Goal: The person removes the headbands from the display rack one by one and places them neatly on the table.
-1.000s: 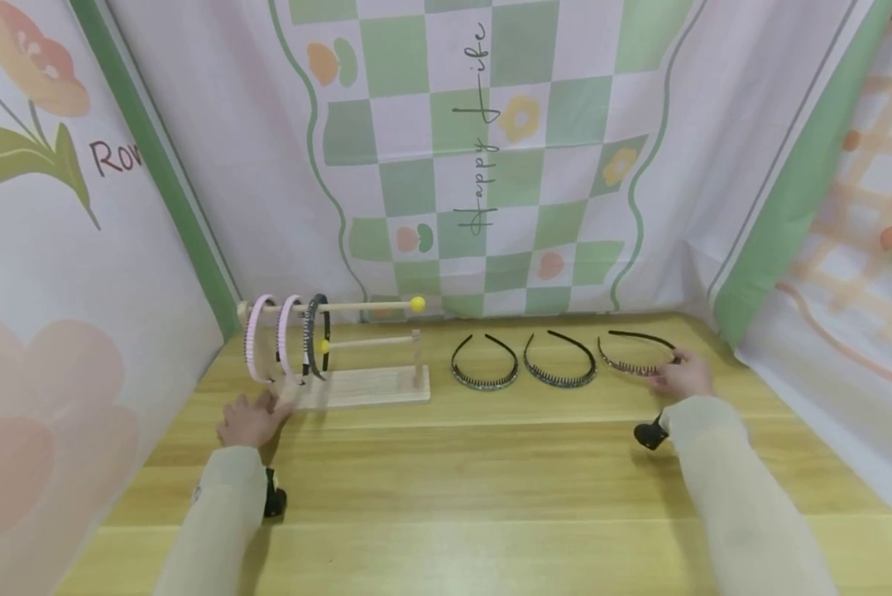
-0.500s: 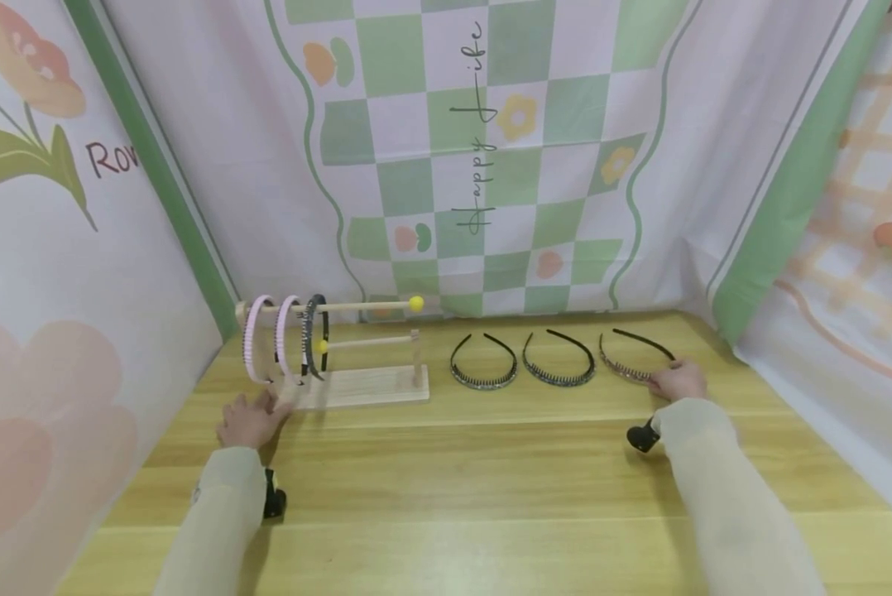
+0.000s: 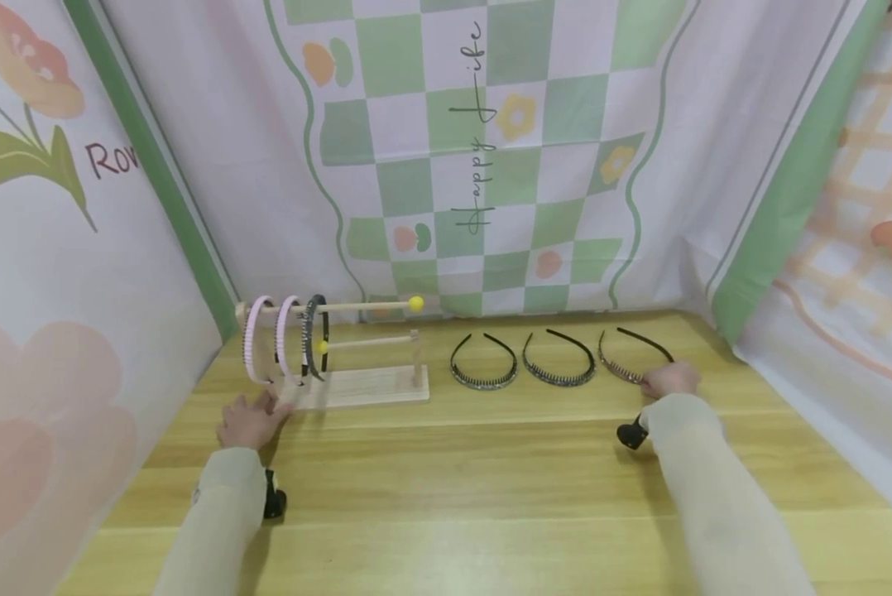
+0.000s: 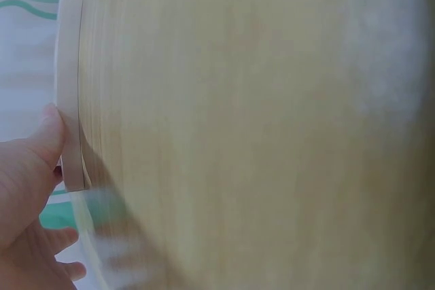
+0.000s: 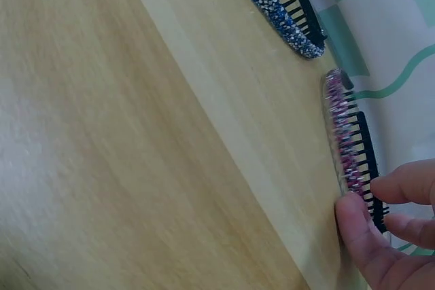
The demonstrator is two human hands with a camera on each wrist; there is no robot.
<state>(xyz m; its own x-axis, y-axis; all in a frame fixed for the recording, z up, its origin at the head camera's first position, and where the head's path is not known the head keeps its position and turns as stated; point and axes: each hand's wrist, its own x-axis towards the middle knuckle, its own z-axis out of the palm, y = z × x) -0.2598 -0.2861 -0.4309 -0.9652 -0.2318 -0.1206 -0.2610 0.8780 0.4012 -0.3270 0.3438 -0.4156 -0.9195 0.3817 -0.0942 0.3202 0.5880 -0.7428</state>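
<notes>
On the left, the left hand (image 3: 251,420) holds the near left corner of a wooden headband stand (image 3: 375,386). Its thumb lies against the base edge (image 4: 70,86) in the left wrist view; part of its grip is hidden. Two pink headbands (image 3: 249,341) and a dark toothed headband (image 3: 309,335) hang on the stand's upper rod. At the right, the right hand (image 3: 671,379) pinches a pink glittery toothed headband (image 5: 345,134) by its side, thumb (image 5: 355,219) on the glitter and fingers at the teeth. That headband lies on the table, its ends pointing away.
Two dark glittery headbands (image 3: 485,382) (image 3: 561,379) lie in a row between the stand and the right hand. Yellow balls (image 3: 415,304) tip the stand's rods. A patterned curtain (image 3: 461,165) rises behind the wooden table (image 3: 446,497).
The right hand has shifted slightly left and nearer along the pink glittery headband, whose angle has turned a little. The left hand and the stand have stayed put.
</notes>
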